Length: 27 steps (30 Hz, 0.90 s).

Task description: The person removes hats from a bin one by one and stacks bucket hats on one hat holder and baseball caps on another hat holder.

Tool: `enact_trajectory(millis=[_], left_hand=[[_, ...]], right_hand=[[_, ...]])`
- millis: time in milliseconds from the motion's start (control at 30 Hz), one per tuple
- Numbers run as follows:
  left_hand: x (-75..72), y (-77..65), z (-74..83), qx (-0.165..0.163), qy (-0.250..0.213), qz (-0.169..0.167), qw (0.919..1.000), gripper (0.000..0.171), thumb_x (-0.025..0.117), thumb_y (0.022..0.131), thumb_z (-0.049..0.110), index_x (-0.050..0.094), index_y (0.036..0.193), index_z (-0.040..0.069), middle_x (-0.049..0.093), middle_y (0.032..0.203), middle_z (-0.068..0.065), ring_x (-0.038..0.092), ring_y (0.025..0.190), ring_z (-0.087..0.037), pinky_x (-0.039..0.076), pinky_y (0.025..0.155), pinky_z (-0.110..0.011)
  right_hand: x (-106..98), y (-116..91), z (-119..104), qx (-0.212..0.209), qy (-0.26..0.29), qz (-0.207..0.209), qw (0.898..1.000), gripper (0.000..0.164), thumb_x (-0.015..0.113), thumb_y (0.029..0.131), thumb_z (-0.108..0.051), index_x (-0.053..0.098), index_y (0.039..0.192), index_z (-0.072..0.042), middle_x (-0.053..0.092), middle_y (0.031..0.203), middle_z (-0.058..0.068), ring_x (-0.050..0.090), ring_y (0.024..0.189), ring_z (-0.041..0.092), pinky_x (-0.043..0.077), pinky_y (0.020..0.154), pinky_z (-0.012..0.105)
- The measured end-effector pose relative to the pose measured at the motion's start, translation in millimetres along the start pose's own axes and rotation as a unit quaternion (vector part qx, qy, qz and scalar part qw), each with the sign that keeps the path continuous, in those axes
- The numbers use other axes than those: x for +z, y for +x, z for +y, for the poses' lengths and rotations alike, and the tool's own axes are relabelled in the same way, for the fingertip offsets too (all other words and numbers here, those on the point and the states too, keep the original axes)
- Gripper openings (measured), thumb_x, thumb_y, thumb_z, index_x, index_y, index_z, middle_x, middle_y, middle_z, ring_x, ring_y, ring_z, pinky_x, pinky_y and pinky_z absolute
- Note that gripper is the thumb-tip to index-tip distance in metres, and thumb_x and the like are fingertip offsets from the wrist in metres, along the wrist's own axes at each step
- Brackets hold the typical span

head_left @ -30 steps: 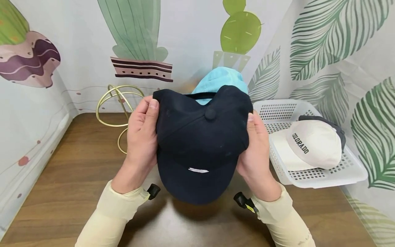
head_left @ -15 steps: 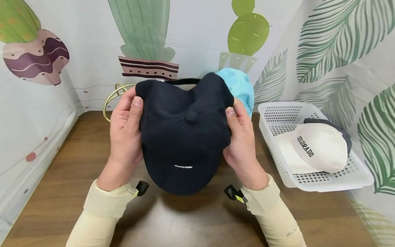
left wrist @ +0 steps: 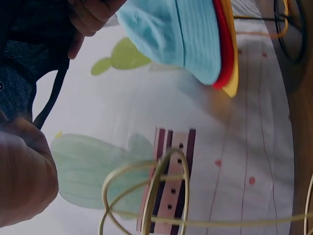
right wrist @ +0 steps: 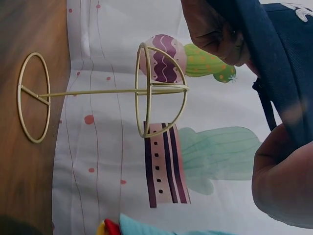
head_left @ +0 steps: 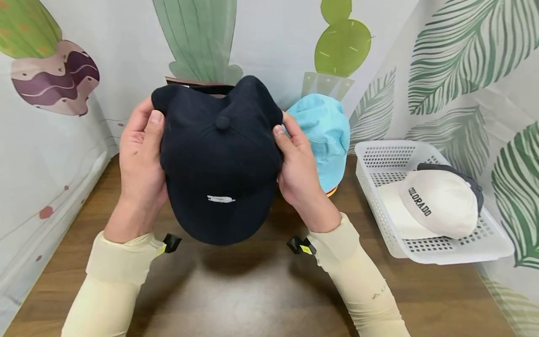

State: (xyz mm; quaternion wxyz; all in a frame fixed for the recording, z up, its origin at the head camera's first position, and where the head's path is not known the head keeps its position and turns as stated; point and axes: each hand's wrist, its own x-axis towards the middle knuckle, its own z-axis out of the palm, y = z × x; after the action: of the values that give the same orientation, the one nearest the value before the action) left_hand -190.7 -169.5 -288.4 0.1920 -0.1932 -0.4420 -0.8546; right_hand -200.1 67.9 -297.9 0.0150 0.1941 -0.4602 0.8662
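Note:
A dark navy baseball cap [head_left: 219,154] is held up above the table, its brim tilted down toward me. A small white mark shows near the brim. My left hand [head_left: 141,159] grips its left side with the thumb on the outside; my right hand [head_left: 300,164] grips the right side the same way. Behind the cap, hidden in the head view, stands a gold wire hat stand [right wrist: 93,91] with a domed wire top and a ring base. A light-blue hat [head_left: 324,135] sits just right of my right hand, with red [left wrist: 226,54] and yellow [left wrist: 232,90] layers beneath it.
A white perforated basket [head_left: 381,224] stands at the right, holding a white cap [head_left: 446,201] lettered COLORADO and a dark cap [head_left: 479,192]. Printed fabric with cacti and leaves hangs behind and beside the wooden table [head_left: 248,299].
Both hands have carried the navy cap leftward and upward. It now covers the gold stand in the head view, and more of the light-blue hat shows.

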Motion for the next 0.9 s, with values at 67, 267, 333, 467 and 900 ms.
enact_trajectory(millis=[67, 267, 333, 467, 900], left_hand=[[-5.7, 5.9, 2.3, -0.012, -0.006, 0.0, 0.9999, 0.037, 0.059, 0.108, 0.01, 0.059, 0.143, -0.003, 0.068, 0.124, -0.019, 0.071, 0.095, -0.023, 0.06, 0.081, -0.028], [-20.2, 20.8, 6.3, -0.017, 0.028, 0.017, 0.9993, 0.036, 0.062, 0.108, 0.013, 0.062, 0.141, -0.001, 0.066, 0.125, -0.018, 0.069, 0.096, -0.021, 0.058, 0.08, -0.026], [-25.9, 26.6, 7.2, -0.012, 0.047, 0.028, 0.9984, 0.036, 0.063, 0.107, 0.013, 0.064, 0.14, -0.001, 0.066, 0.123, -0.018, 0.068, 0.096, -0.02, 0.056, 0.08, -0.025], [-40.0, 38.5, 9.7, -0.013, 0.072, 0.046, 0.9963, 0.033, 0.065, 0.106, 0.014, 0.066, 0.136, 0.0, 0.066, 0.113, -0.015, 0.067, 0.089, -0.019, 0.055, 0.076, -0.025], [-79.1, 61.3, 11.7, -0.091, 0.09, 0.053, 0.9903, 0.036, 0.076, 0.099, 0.008, 0.068, 0.133, 0.002, 0.075, 0.086, -0.009, 0.069, 0.07, -0.015, 0.058, 0.066, -0.023]], right_hand=[[4.1, 5.8, 3.4, 0.006, -0.002, 0.004, 1.0, 0.026, 0.045, 0.114, -0.012, 0.062, 0.134, -0.014, 0.067, 0.12, 0.002, 0.071, 0.092, 0.012, 0.06, 0.081, 0.026], [17.5, 21.9, 13.2, 0.005, -0.026, 0.024, 0.999, 0.027, 0.047, 0.114, -0.01, 0.06, 0.136, -0.006, 0.066, 0.119, -0.001, 0.067, 0.101, 0.013, 0.056, 0.088, 0.026], [22.3, 27.0, 16.8, 0.004, -0.044, 0.03, 0.999, 0.028, 0.047, 0.113, -0.009, 0.059, 0.138, -0.003, 0.065, 0.119, -0.002, 0.066, 0.104, 0.013, 0.054, 0.09, 0.027], [30.7, 37.7, 24.4, 0.019, -0.072, 0.032, 0.997, 0.027, 0.046, 0.114, -0.01, 0.059, 0.137, -0.004, 0.065, 0.118, -0.002, 0.066, 0.101, 0.013, 0.054, 0.088, 0.027], [38.4, 64.9, 48.2, 0.065, -0.155, 0.061, 0.984, 0.025, 0.045, 0.116, -0.026, 0.063, 0.122, -0.01, 0.061, 0.11, 0.001, 0.06, 0.099, 0.015, 0.051, 0.083, 0.027]])
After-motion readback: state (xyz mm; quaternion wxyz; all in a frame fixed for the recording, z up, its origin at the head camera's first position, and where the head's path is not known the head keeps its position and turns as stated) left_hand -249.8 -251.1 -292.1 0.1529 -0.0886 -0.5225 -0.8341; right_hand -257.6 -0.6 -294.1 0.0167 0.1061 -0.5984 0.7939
